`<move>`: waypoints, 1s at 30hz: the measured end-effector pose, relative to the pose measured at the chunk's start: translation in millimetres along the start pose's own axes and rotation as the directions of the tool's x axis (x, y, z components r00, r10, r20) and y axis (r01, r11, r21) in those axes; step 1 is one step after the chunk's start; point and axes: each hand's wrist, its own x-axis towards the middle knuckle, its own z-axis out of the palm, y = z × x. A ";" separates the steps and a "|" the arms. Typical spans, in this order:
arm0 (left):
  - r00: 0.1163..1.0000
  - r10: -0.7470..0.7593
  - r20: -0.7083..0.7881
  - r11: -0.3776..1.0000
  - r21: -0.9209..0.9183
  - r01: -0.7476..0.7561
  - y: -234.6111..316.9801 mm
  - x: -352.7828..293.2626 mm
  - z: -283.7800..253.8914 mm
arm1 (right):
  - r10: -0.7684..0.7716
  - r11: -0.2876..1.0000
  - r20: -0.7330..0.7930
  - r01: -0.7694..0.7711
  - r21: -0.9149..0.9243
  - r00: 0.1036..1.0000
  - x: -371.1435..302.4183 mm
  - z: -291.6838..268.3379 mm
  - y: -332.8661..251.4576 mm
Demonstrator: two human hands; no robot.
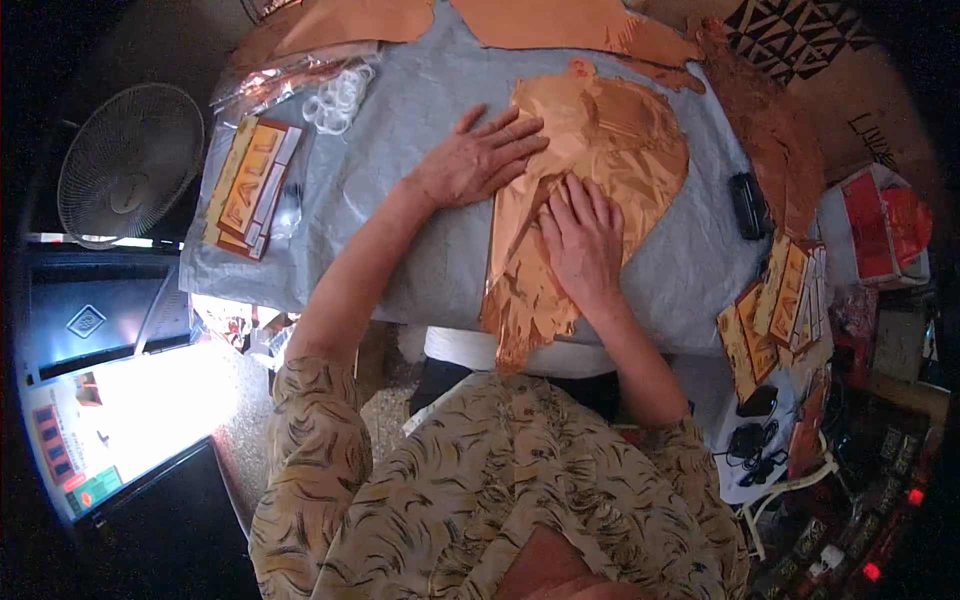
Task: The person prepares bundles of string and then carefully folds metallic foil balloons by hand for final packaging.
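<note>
A shiny copper-coloured sheet of foil, which looks like a flat foil balloon (650, 160), lies crinkled on the grey-covered table. Its narrow, ragged lower end hangs over the table's near edge. My left hand (475, 160) lies flat with fingers spread, the fingertips on the foil's left edge and the palm over the grey cover. Lower down, my right hand (585, 245) has bent fingers at a raised fold in the middle of the foil, seemingly gripping it. The right thumb is mostly hidden by the fold and the fingers.
White ribbon coils (340, 98) and orange printed packages (258, 185) lie at the left. Large orange-brown sheets (590, 25) line the far edge. At the right are a black object (748, 205), more packages (785, 295) and cables (755, 440). A fan (130, 165) stands left.
</note>
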 end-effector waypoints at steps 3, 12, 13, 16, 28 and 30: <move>0.999 -0.005 0.045 1.000 -0.002 0.005 1.8 2.3 -2.7 | -0.028 0.999 0.023 0.027 0.024 0.999 1.3 -1.4 5.1; 1.000 0.029 0.002 0.991 0.128 -0.029 -3.1 -0.9 6.7 | -0.315 0.928 0.125 0.278 0.249 0.941 -27.2 -21.5 -5.5; 0.999 0.048 0.002 0.992 0.119 -0.048 -3.3 -1.3 6.2 | -0.348 0.915 0.146 0.301 0.270 0.926 -28.8 -22.6 -6.0; 0.998 0.054 -0.026 0.991 0.124 -0.051 -2.3 -3.7 6.9 | -0.421 0.886 0.191 0.358 0.294 0.887 -32.0 -26.7 -10.2; 0.999 0.047 0.002 0.992 0.114 -0.047 5.9 -3.6 -0.6 | -0.577 0.798 0.264 0.466 0.381 0.773 -42.3 -25.9 -16.6; 0.999 0.052 0.005 0.993 0.106 -0.053 7.4 -3.3 -3.8 | -0.584 0.796 0.262 0.477 0.374 0.769 -41.0 -26.8 -16.4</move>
